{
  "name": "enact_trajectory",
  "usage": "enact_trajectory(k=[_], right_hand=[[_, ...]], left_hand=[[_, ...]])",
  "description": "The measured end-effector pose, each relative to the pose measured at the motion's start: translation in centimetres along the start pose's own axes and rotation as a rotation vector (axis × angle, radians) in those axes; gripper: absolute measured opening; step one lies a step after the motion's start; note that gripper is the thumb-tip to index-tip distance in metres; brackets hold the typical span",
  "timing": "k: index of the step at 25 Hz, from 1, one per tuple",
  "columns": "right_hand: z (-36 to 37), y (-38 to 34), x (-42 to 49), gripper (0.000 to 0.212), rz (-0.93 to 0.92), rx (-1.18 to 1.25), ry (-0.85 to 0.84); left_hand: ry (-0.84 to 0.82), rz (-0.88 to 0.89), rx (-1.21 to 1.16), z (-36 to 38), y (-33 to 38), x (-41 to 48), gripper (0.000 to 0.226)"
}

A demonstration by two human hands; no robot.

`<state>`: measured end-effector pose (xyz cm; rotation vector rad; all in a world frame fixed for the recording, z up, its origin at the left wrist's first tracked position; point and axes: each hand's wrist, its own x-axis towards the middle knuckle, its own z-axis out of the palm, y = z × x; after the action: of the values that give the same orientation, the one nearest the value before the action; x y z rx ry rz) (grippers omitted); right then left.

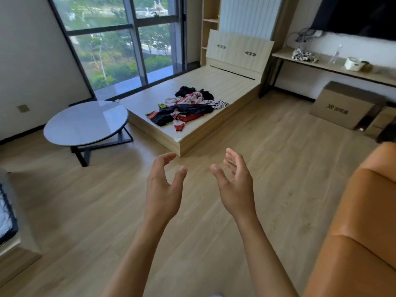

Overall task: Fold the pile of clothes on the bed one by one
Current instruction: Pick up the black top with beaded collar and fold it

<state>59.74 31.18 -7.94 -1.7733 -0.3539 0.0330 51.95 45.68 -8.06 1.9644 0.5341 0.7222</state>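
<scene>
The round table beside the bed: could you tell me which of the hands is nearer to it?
Left. The left hand is raised over the floor, right of the round table; the right hand is farther right again. Both are open and empty.

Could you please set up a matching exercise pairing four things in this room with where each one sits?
Things:
1. pile of clothes
2. round table
3. cardboard box
4. hands, left and right

Places:
A. on the floor under the wall shelf at the right
B. held open and empty in the air above the floor, short of the bed
C. on the bare wooden bed
D. left of the bed, near the window

Pairs: 1-C, 2-D, 3-A, 4-B
</scene>
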Motion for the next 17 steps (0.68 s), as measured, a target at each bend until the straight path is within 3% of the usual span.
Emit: enact_trajectory(k=[11, 17], right_hand=[[5.0, 6.6, 30.5, 0.049, 0.021, 0.011, 0.031], [6.8, 7.3, 46.1, 0.045, 0.031, -0.013, -0.043]], left_hand=[[-0.171, 0.017, 0.025, 12.3, -5.5, 28.3, 0.03], [-0.137, 0.006, 0.034, 17.9, -6.5, 43.4, 0.031]])
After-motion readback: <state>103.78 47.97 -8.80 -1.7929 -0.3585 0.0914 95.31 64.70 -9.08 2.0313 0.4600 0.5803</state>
